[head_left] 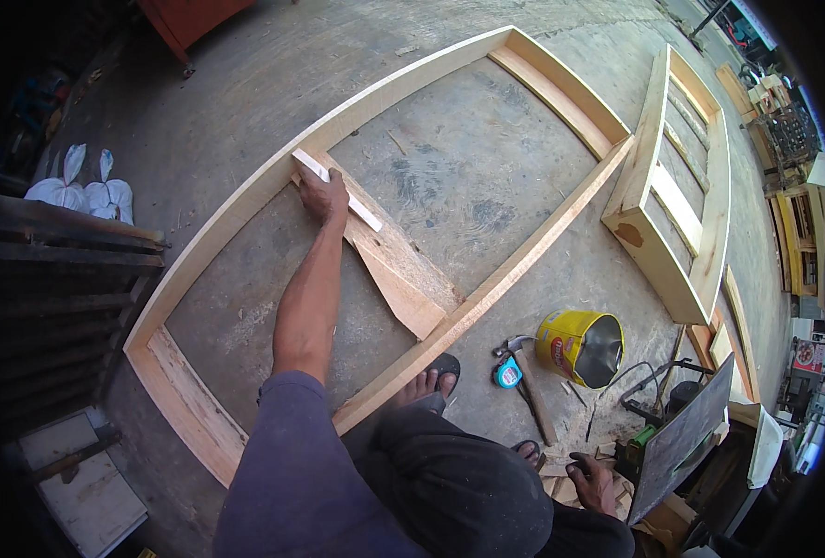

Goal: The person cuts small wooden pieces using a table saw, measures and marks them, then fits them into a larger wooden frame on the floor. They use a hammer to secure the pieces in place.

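My left hand [323, 197] is closed around a short pale wood strip [361, 211], holding it over the crosspiece of a large wooden frame [236, 192]. The strip's far end meets the frame's long far board. Under my hand, the wide crosspiece [403, 249] spans between the frame's two long sides, with a tapered wood piece [396, 296] lying alongside it. My right hand [594, 484] hangs low beside my leg, above some wood offcuts [561, 485]. Its fingers are loosely bent and apart, with nothing seen in them.
A claw hammer [535, 400], a teal tape measure [506, 373] and a yellow can [554, 346] stand or lie right of my feet. A second slatted frame [638, 186] lies farther right. Near my right hand is a machine with a flat metal plate [680, 437]. White sacks [82, 193] sit at left.
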`<action>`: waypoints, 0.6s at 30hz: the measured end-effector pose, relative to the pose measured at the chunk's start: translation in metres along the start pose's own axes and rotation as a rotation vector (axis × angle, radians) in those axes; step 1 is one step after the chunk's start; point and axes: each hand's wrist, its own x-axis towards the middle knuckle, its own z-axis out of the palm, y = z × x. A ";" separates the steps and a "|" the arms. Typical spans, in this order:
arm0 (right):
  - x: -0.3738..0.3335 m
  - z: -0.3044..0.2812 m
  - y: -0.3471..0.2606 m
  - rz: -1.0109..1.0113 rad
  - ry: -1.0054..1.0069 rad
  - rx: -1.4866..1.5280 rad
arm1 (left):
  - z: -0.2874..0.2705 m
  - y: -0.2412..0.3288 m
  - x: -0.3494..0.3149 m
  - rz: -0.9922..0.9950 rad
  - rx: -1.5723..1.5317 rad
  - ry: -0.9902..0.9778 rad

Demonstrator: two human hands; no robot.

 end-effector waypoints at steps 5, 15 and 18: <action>0.002 0.005 0.000 -0.024 -0.059 -0.003 | -0.014 -0.014 0.003 0.108 -0.032 -0.053; 0.021 0.000 -0.006 -0.064 -0.077 -0.012 | -0.097 -0.001 -0.075 0.357 0.052 -0.519; 0.029 0.007 0.000 -0.060 -0.049 0.016 | -0.148 -0.025 -0.111 1.178 0.403 -0.847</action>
